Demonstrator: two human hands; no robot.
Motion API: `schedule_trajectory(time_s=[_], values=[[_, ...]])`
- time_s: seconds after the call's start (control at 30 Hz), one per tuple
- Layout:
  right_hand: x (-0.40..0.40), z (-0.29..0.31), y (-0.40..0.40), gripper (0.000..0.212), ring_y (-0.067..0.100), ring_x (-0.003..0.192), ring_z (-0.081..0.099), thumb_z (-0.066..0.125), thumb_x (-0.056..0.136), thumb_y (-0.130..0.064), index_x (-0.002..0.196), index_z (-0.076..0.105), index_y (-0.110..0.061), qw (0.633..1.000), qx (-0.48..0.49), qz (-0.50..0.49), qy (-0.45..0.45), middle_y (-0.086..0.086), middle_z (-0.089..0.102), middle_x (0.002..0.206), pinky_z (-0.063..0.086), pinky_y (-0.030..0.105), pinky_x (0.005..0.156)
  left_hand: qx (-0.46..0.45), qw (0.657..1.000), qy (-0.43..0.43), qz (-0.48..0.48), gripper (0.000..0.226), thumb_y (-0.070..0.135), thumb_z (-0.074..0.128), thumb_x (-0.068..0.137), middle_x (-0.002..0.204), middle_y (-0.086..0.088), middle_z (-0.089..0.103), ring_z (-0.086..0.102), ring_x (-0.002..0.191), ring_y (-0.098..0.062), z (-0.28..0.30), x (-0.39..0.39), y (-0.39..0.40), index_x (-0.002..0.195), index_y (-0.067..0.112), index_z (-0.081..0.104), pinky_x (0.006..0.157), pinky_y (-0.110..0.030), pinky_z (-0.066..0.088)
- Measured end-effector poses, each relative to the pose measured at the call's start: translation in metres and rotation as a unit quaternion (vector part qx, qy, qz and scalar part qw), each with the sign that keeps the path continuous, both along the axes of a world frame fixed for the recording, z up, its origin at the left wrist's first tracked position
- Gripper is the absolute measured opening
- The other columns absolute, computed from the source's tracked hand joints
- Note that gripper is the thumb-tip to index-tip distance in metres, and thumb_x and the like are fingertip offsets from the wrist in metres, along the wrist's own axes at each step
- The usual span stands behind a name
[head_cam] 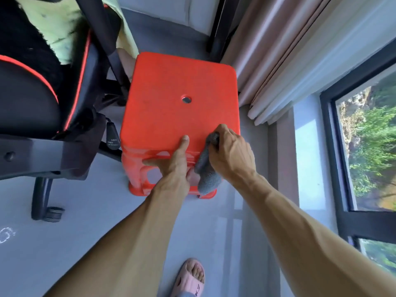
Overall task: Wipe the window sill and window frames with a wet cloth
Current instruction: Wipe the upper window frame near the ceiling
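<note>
A red plastic stool (171,99) stands on the grey floor in the middle of the view. My left hand (173,161) grips its near edge, thumb on the seat and fingers under the rim. My right hand (229,153) rests at the stool's near right corner and holds a grey cloth (205,170), which hangs down from the fist. The dark window frame (334,151) and the pale sill (306,159) run along the right side.
A black office chair with red trim (42,99) stands close on the left, its wheeled base (49,202) on the floor. Pale curtains (285,61) hang at the upper right beside the stool. My foot in a pink slipper (190,277) is at the bottom.
</note>
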State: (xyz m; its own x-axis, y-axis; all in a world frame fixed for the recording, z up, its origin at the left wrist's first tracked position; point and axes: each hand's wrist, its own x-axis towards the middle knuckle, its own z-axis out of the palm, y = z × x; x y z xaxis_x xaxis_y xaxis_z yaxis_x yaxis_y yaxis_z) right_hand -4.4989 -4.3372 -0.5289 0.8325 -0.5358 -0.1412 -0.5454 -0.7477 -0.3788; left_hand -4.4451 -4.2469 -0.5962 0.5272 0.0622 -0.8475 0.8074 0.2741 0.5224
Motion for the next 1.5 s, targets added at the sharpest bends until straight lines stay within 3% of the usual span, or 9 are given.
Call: schedule_trajectory(time_s=[0.13,0.27,0.63,0.83,0.97,1.07,1.2,1.33,1.5], values=[[-0.052,0.005,0.043,0.020,0.039,0.085,0.058,0.049,0.095,-0.031,0.100,0.058,-0.014,0.997,0.008,-0.070,0.030,0.007,0.050,0.102,0.043,0.037,0.066,-0.018,0.989,0.047,-0.136,0.148,0.063,0.093,0.019,0.133,0.002,0.057,0.063,0.109,-0.027,-0.010,-0.044,0.064,0.143,0.051,0.014,0.062,-0.037,0.059],[-0.116,0.005,0.098,0.021,0.038,0.081,0.059,0.050,0.098,-0.036,0.100,0.058,-0.017,0.985,0.016,-0.159,0.060,0.005,0.044,0.110,0.038,0.033,0.064,-0.009,0.955,0.040,-0.295,0.123,0.040,0.091,0.057,0.121,-0.002,0.064,0.068,0.093,-0.028,-0.003,-0.080,0.128,0.145,0.045,0.006,0.074,-0.046,0.059],[-0.239,0.004,0.163,0.024,0.046,0.095,0.062,0.033,0.103,-0.043,0.108,0.046,-0.024,0.959,0.010,-0.228,0.167,0.026,0.023,0.151,0.040,0.040,0.070,0.011,0.765,0.049,-0.642,0.066,0.020,0.083,0.076,0.112,0.004,0.068,0.064,0.098,-0.022,0.025,-0.114,0.263,0.119,0.045,0.039,0.073,-0.036,0.052],[-0.307,0.005,0.172,0.025,0.040,0.105,0.055,0.046,0.097,-0.050,0.102,0.044,-0.025,0.931,0.111,-0.288,0.195,0.016,0.051,0.104,0.041,0.037,0.078,0.046,0.789,0.006,-0.612,0.085,0.023,0.084,0.066,0.120,0.007,0.064,0.064,0.102,-0.023,0.024,-0.154,0.264,0.133,0.044,0.036,0.092,-0.046,0.051],[-0.315,0.003,0.173,0.030,0.037,0.108,0.053,0.052,0.096,-0.046,0.106,0.052,-0.018,0.921,0.160,-0.324,0.147,0.014,0.055,0.096,0.044,0.038,0.084,0.118,0.808,-0.091,-0.570,0.132,0.070,0.085,0.027,0.140,0.008,0.052,0.057,0.120,-0.023,0.018,-0.185,0.262,0.142,0.051,0.023,0.098,-0.048,0.050],[-0.326,0.001,0.195,0.032,0.036,0.098,0.054,0.050,0.096,-0.048,0.104,0.053,-0.017,0.908,0.174,-0.354,0.140,0.015,0.050,0.097,0.047,0.037,0.083,0.153,0.807,-0.126,-0.557,0.141,0.060,0.086,0.032,0.147,0.000,0.044,0.048,0.130,-0.025,0.020,-0.198,0.270,0.152,0.036,0.014,0.107,-0.045,0.043],[-0.361,0.002,0.254,0.034,0.025,0.074,0.047,0.048,0.097,-0.049,0.104,0.051,-0.016,0.876,0.179,-0.428,0.130,0.020,0.047,0.107,0.042,0.032,0.076,0.156,0.772,-0.154,-0.596,0.139,0.049,0.092,0.034,0.142,0.002,0.049,0.052,0.126,-0.025,0.019,-0.206,0.287,0.151,0.032,0.020,0.106,-0.044,0.043],[-0.392,0.009,0.315,0.031,0.036,0.099,0.048,0.045,0.100,-0.044,0.103,0.046,-0.013,0.832,0.176,-0.517,0.100,0.009,0.043,0.085,0.038,0.034,0.079,0.135,0.712,-0.173,-0.667,0.144,0.058,0.088,0.021,0.137,0.005,0.054,0.055,0.122,-0.025,0.026,-0.219,0.296,0.148,0.039,0.023,0.103,-0.046,0.046],[-0.445,0.028,0.404,0.030,0.020,0.062,0.037,0.045,0.100,-0.046,0.101,0.043,-0.017,0.749,0.193,-0.631,0.063,0.014,0.036,0.104,0.036,0.033,0.077,0.098,0.635,-0.195,-0.742,0.142,0.053,0.091,0.019,0.128,0.007,0.059,0.060,0.113,-0.023,0.049,-0.265,0.324,0.145,0.042,0.027,0.100,-0.046,0.049]])
